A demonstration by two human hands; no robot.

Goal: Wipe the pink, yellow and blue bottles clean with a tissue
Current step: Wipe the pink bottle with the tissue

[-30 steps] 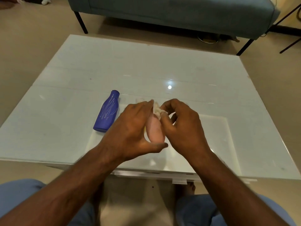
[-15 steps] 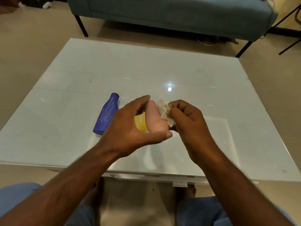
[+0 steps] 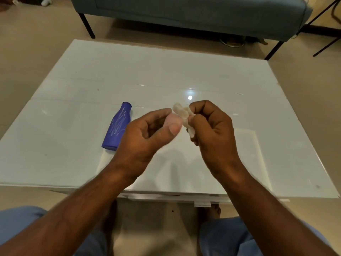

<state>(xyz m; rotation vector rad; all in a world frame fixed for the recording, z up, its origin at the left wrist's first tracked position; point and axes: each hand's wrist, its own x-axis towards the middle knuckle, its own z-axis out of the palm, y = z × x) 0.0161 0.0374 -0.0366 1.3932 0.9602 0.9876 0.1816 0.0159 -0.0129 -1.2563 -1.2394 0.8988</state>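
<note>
My left hand (image 3: 145, 137) is curled around the pink bottle (image 3: 174, 119), of which only a pale pink patch shows between thumb and fingers. My right hand (image 3: 212, 130) pinches a crumpled white tissue (image 3: 183, 113) and presses it against the bottle's top. Both hands hover above the white glossy table (image 3: 166, 74). The blue bottle (image 3: 118, 126), scribbled with white marks, lies on its side on the table, left of my left hand. The yellow bottle is hidden behind my hands.
A teal sofa (image 3: 193, 12) on black legs stands beyond the table's far edge. Thin black legs (image 3: 326, 24) of another piece of furniture show at the far right. My knees in blue trousers (image 3: 230, 237) sit below the table's near edge.
The pink bottle has turned in my left hand so that far less of it shows. The tissue has shifted up toward its top. The yellow bottle, visible a moment ago, is now covered.
</note>
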